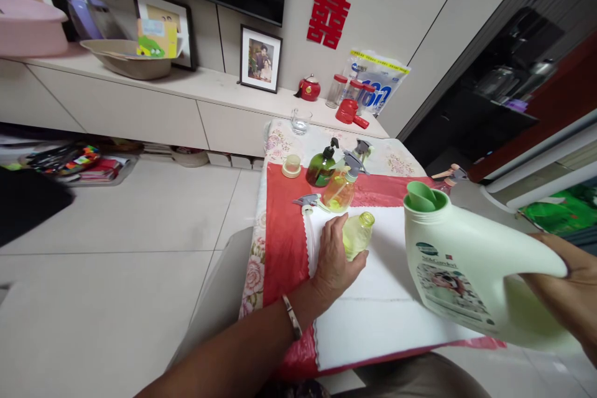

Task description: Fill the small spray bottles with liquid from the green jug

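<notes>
My left hand (336,261) is wrapped round a small translucent yellow bottle (358,235) with an open neck, standing slightly tilted over the white mat (373,311). My right hand (566,292) grips the handle of a large pale green detergent jug (459,264), tipped to the left with its green spout (422,198) showing and its cap off. Left of the yellow bottle lies a loose grey spray head (308,200) with a thin tube. Behind it stand an orange-yellow spray bottle (339,189) and a dark green pump bottle (321,168).
A pale yellow cap (291,166) rests on the red cloth (285,224), with a glass cup (301,121) further back. Another spray bottle (450,177) stands behind the jug. Framed photos, red-lidded jars (336,90) and a basin (125,62) line the cabinet.
</notes>
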Available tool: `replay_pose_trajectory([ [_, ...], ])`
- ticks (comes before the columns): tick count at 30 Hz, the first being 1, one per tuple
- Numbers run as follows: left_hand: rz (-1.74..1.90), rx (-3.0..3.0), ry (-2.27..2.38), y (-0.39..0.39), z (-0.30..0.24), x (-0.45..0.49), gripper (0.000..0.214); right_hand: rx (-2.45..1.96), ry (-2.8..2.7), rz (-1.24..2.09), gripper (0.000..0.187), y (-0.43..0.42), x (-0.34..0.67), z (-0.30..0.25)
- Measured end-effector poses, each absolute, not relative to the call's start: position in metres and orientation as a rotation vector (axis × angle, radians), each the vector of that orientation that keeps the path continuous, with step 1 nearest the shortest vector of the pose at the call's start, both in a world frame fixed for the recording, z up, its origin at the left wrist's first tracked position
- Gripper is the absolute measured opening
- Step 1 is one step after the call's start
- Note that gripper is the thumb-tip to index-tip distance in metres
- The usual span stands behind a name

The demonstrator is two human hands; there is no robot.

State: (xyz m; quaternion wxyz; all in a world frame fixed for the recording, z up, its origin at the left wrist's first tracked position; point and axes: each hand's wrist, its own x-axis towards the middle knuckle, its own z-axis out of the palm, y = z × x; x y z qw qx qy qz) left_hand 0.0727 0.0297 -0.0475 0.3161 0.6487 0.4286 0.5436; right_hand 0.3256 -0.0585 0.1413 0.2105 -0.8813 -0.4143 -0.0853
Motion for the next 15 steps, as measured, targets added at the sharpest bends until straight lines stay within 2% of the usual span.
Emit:
replay_pose_trajectory([
  [11,1.43,1.7,1.113,0.03,-0.047,0.073,0.079,-2.717,-1.477,-0.316,0.054,-0.065,0.349,0.141],
  [15,1.437,1.71,1.107,0.03,-0.048,0.073,0.078,-2.731,-1.501,-0.238,0.055,-0.061,0.347,0.144],
])
